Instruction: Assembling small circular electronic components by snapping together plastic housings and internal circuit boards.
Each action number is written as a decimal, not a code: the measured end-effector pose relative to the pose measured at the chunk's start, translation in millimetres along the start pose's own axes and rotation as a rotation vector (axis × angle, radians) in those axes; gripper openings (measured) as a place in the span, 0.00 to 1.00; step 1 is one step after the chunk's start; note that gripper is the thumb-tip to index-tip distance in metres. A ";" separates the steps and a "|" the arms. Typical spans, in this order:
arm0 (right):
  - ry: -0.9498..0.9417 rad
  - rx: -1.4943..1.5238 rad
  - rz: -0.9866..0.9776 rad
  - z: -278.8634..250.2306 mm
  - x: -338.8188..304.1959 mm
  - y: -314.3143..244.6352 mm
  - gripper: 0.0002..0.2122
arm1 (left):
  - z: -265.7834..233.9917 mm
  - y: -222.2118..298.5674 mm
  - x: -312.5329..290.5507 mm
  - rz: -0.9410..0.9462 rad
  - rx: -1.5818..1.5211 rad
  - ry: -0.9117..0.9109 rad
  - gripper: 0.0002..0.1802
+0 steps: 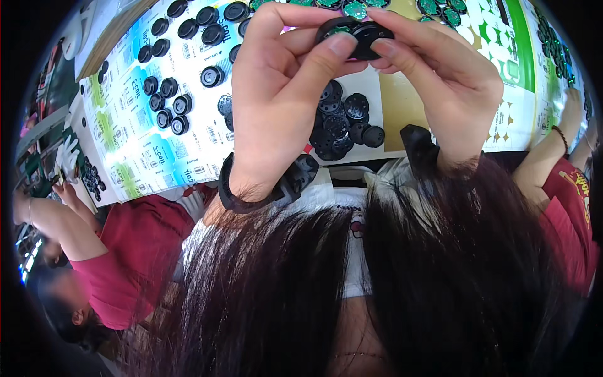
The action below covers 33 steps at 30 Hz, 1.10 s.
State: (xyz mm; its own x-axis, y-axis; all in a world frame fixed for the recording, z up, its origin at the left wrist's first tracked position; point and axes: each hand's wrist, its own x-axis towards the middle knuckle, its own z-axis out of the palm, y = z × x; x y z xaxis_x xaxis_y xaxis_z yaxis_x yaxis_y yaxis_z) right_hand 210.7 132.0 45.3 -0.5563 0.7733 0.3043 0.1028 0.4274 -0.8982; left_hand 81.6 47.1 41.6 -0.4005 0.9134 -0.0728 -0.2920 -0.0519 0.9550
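Both my hands are raised over the table, fingertips close together. My left hand [276, 88] pinches a round black housing with a bit of green circuit board [339, 29] showing inside. In the fingers of my right hand [449, 75] is a black round cap [372, 39], tilted against the housing; the two parts touch. Whether they are joined I cannot tell. Beneath my hands lies a pile of black perforated discs [337, 125]. Several black round housings [168, 88] stand on the printed sheets to the left.
Green round circuit boards [440, 9] lie at the far side, partly behind my hands. Printed sheets [151, 157] cover the table. A co-worker in a red shirt [141, 245] sits at left; another person's arm [546, 151] reaches in at right, near more small dark-green parts [556, 50].
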 end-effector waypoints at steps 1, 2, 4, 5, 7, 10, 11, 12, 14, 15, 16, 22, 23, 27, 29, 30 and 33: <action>-0.008 -0.056 -0.068 -0.4 -0.2 5.5 0.14 | 0.3 0.1 -0.3 0.017 -0.009 0.003 0.14; 0.006 -0.107 -0.131 0.1 0.0 4.7 0.15 | 1.1 1.9 -0.3 0.037 -0.016 0.006 0.14; 0.063 -0.198 -0.244 6.8 -2.2 2.7 0.17 | 1.0 -2.0 -0.7 0.076 -0.027 0.011 0.14; 0.074 -0.241 -0.276 9.9 -4.1 5.3 0.18 | -0.1 -4.6 -2.2 0.086 -0.031 0.013 0.15; 0.082 -0.353 -0.319 9.4 -5.9 10.5 0.21 | 1.2 -7.7 0.1 0.103 -0.066 -0.008 0.15; 0.132 -0.391 -0.492 7.3 1.4 32.0 0.22 | -0.6 -0.2 1.9 0.071 -0.149 -0.082 0.16; 0.140 -0.379 -0.545 6.7 4.0 37.4 0.22 | -4.5 4.4 1.8 0.002 -0.120 -0.072 0.16; 0.146 -0.372 -0.596 6.5 6.1 43.2 0.22 | -8.8 6.9 2.0 -0.068 -0.096 -0.064 0.17; 0.113 -0.367 -0.603 5.2 5.4 45.1 0.22 | -16.0 10.4 5.1 -0.169 -0.095 -0.132 0.17; 0.097 -0.361 -0.590 5.7 6.6 39.4 0.22 | -19.5 14.4 7.7 -0.200 -0.099 -0.158 0.16; 0.080 -0.366 -0.531 4.4 2.7 25.8 0.22 | -20.9 12.3 10.5 -0.228 -0.111 -0.187 0.16; 0.086 -0.406 -0.547 5.8 -0.6 30.9 0.23 | -21.1 10.4 8.8 -0.236 -0.163 -0.220 0.15; 0.087 -0.404 -0.549 5.6 -0.9 32.3 0.24 | -21.0 9.3 8.7 -0.234 -0.169 -0.223 0.15; 0.094 -0.416 -0.525 5.7 -2.2 29.7 0.24 | -17.9 6.5 6.3 -0.220 -0.190 -0.219 0.14; 0.092 -0.419 -0.499 6.1 -1.9 24.9 0.24 | -16.3 3.6 6.8 -0.215 -0.201 -0.216 0.14; 0.093 -0.419 -0.492 6.4 -1.8 24.6 0.24 | -15.7 2.3 7.2 -0.211 -0.200 -0.211 0.14; 0.094 -0.405 -0.509 8.9 -1.7 29.0 0.23 | -17.0 1.8 5.6 -0.197 -0.189 -0.187 0.13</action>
State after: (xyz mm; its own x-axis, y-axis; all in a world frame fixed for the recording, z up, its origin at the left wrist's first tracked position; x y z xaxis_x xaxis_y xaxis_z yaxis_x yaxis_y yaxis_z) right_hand 207.3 138.9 15.9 -0.5449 0.4577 0.7026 0.1582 0.8790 -0.4498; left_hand 64.1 45.3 38.0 -0.1587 0.9707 -0.1802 -0.5111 0.0754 0.8562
